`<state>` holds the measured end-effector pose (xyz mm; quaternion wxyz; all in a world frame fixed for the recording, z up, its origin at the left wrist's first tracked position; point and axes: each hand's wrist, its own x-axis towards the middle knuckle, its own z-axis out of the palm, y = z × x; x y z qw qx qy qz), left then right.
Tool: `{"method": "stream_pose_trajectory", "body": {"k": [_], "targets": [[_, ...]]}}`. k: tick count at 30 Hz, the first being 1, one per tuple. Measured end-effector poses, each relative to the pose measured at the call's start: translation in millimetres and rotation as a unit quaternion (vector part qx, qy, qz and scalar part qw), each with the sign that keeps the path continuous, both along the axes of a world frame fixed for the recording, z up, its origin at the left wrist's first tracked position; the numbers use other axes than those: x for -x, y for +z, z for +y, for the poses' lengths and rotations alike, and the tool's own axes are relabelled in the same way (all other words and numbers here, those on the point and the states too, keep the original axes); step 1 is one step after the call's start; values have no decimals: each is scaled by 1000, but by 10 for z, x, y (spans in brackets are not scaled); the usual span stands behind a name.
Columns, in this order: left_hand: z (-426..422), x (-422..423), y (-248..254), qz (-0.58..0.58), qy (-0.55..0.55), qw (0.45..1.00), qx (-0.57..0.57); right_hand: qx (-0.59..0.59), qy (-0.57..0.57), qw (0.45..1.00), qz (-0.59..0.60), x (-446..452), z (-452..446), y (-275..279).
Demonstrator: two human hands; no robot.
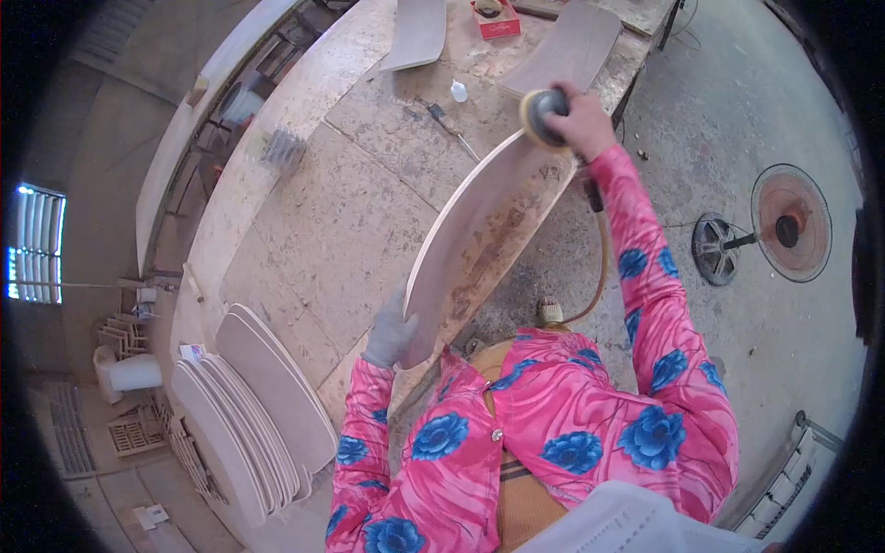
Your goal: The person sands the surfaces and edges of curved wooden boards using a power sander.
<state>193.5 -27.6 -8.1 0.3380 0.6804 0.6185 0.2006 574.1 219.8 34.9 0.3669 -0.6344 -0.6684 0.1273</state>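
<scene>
You look to be at the smoothing step, working the far end of a long, curved, pale wooden board (466, 230) with a round power sander with a dark body and tan pad (544, 118). The board stands tilted on its long edge over the mottled bench (309, 212), near its side and in front of you. Your left hand (392, 337), in a grey glove, is closed around the board's near end. Your right hand (586, 122) is curled over the top of the sander, fingers wrapped around its body, with the pad against or just beside the board's upper rim at the far end (the blur hides whether they truly touch, and whether the pad is spinning). As I judge it, the next stroke calls for a firm left hold, the pad kept flush to the curve, light even pressure and the brown hose (602, 267) kept free of the board.

As for writing, the small red open-topped box (499, 25) carries pale lettering on its side, too small to read. The white-and-blue label (192, 352) by the stack of pale curved boards (241, 442) can't be read either, and no brand is legible on the sander.
</scene>
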Motion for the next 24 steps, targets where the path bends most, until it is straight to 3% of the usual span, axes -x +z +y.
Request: {"method": "stream_pose_trajectory", "body": {"k": [2,4,5,8,10,15,19,21,22,24], "targets": [[9,-7,13,14,5,1000,-3,38,67,981,176,-415,415,-401],[-12,-25,42,29,12,1000,-2,121,74,917,372,-561,519,-676],[10,-41,66,38,11,999,12,125,80,917,371,-628,543,-741],[-7,-62,78,47,23,998,19,66,60,961,263,-457,430,-623],[-25,-54,22,46,33,998,13,-10,-23,998,-49,-61,39,-32],[-50,-49,-29,34,12,998,-60,-7,91,989,-114,876,-604,162],[-41,-105,62,53,31,997,-50,-45,221,973,-55,1398,-1160,80],[-57,-72,-33,-72,7,996,-54,-43,255,965,-50,1553,-1414,107],[-114,-80,52,-73,13,996,-55,-37,282,958,-42,1621,-1522,117],[-271,-95,220,19,62,995,82,-32,313,949,-35,1704,-1696,135]]}}
